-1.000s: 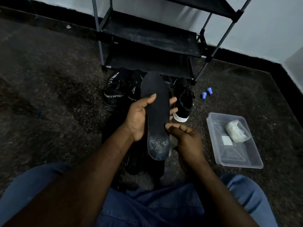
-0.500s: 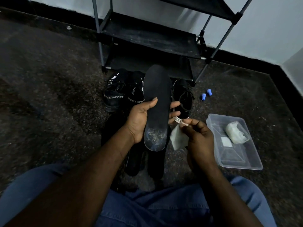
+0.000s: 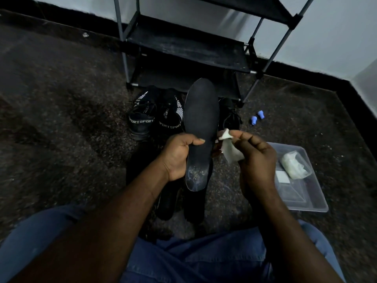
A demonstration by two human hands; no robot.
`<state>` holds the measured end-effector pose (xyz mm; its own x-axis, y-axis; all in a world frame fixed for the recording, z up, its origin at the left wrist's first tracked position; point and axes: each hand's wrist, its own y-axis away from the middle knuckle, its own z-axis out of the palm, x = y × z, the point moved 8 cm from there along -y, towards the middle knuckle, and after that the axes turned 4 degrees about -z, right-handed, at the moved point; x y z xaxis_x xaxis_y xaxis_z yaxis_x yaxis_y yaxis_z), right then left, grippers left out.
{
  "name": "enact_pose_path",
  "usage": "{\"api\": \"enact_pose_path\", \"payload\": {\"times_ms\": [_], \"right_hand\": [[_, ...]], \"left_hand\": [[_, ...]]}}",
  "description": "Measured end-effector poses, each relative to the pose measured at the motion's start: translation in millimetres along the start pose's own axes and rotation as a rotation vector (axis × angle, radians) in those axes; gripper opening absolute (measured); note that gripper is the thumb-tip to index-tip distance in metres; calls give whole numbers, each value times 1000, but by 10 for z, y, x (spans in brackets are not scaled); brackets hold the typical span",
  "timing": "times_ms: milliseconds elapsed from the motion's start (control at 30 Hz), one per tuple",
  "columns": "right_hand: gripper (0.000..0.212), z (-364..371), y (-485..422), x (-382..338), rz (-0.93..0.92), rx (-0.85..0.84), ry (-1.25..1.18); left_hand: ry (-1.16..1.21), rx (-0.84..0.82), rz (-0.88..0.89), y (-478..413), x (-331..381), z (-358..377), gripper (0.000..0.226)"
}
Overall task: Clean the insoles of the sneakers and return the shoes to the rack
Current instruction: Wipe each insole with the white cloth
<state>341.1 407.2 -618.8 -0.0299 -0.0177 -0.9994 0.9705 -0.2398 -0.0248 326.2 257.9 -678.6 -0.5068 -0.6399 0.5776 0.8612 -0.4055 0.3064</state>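
Note:
My left hand [image 3: 177, 155] grips a black insole [image 3: 201, 119] upright by its lower half, its heel end [image 3: 196, 178] speckled with dirt. My right hand [image 3: 256, 158] pinches a white wipe [image 3: 229, 149] just right of the insole, not touching it. Two black sneakers marked SPORT [image 3: 142, 121] [image 3: 170, 117] stand on the floor behind the insole, and another black shoe [image 3: 231, 117] sits partly hidden to its right. More dark insoles [image 3: 193, 207] lie on the floor under my hands. The black shoe rack [image 3: 187, 48] stands behind the shoes.
A clear plastic tub [image 3: 314, 203] at my right holds a white bundle [image 3: 293, 164] and a small white square. Two small blue caps [image 3: 257, 117] lie on the dark carpet by the rack's right leg. My denim-covered legs fill the bottom of the view.
My right hand came up from below the insole's heel and raised the white wipe to the insole's right side. The left hand lifted the insole slightly.

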Motion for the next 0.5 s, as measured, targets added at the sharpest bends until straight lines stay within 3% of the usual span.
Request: {"api": "enact_pose_path", "payload": {"times_ms": [100, 200, 300, 400, 500], "right_hand": [[11, 74, 22, -100, -121, -25, 150], [23, 178, 98, -211, -349, -74, 473], [19, 300, 159, -228, -559, -133, 719], [14, 335, 156, -165, -595, -98, 863], [16, 298, 198, -138, -558, -41, 807]], "left_hand": [[-71, 126, 42, -25, 19, -135, 37], [-94, 98, 10, -3, 13, -109, 44], [-59, 62, -25, 11, -20, -70, 46], [1, -75, -121, 30, -96, 30, 52], [43, -125, -146, 28, -100, 69, 62]]}}
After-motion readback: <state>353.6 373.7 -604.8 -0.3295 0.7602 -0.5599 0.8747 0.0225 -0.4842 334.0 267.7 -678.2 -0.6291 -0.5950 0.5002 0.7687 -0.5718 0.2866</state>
